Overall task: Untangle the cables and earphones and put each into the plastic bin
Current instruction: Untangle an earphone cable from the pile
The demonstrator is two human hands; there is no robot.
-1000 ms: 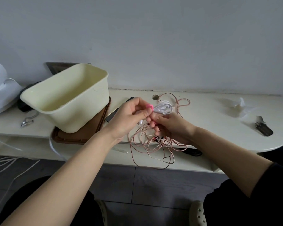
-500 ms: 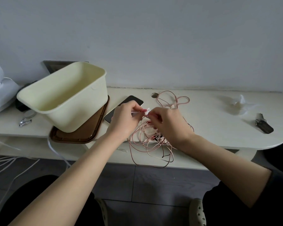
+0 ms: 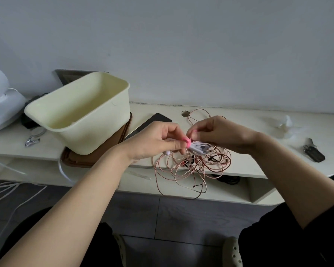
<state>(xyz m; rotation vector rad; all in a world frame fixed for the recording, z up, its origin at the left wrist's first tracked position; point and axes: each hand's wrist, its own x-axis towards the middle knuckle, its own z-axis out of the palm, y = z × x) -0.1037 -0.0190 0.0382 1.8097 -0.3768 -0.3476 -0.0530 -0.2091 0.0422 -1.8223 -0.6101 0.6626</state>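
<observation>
We log white earphones [image 3: 199, 147] bunched over the pink cable tangle [image 3: 183, 170], right of the bin [image 3: 96, 130]. Left grip [image 3: 154, 140] and right grip [image 3: 222, 134] both pinch them. Cord likely light, limp, snag-prone; hold the bunch itself.

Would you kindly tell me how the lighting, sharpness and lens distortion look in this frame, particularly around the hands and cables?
Head view: soft, dim light, faint shadows beneath the plastic bin, no harsh glare. Head view: left hand, right hand, white earphones and pink cable tangle look fairly sharp, without evident motion blur. Head view: the wide lens bows the table edge and stretches both forearms.
</observation>
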